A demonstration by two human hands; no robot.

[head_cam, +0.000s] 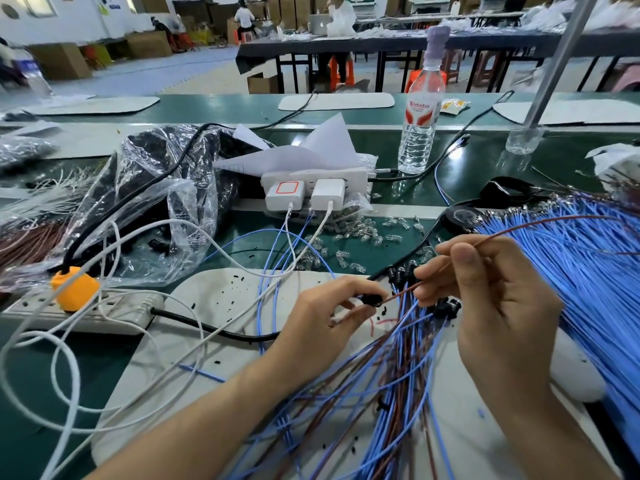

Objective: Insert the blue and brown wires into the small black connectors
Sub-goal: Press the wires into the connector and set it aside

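Two hands meet over a white mat (214, 299) on a green bench (214, 107). L hand (322, 317) pinches a black connector (372, 300) btwn thumb and fingertips. R hand (498, 306) pinches a brown wire (401, 293) w/ thumb and forefinger. The wire tip is at the connector's mouth; can't tell if it's seated. The wire's far end trails up and right, past the R hand.

Writing: the bottle (419, 133) has a red-and-white label w/ red script, approx "Wahaha". One charger (285, 194) has a red rounded-square outline on its face. No other text is legible.

Edges/room: the mat's near edge runs out of frame at the bottom. Bare mat lies left of the L hand, specked w/ black bits and crossed by white cables (69, 375) and a black cord (214, 330). A loose wire pile (398, 375), blue and brown mixed, covers the mat under and btwn both wrists.

Around: a blue wire bundle (588, 271) fans in just beside the R hand. More spare connectors (446, 306) sit against the R fingers. Clear bulbs (363, 233) are scattered beyond the hands. A power strip (86, 313) w/ an orange plug (74, 285) lies at far left. Behind it is a crumpled plastic bag (156, 188), and folded paper (311, 150) rests on the chargers. A grey pole (554, 64) rises at right.
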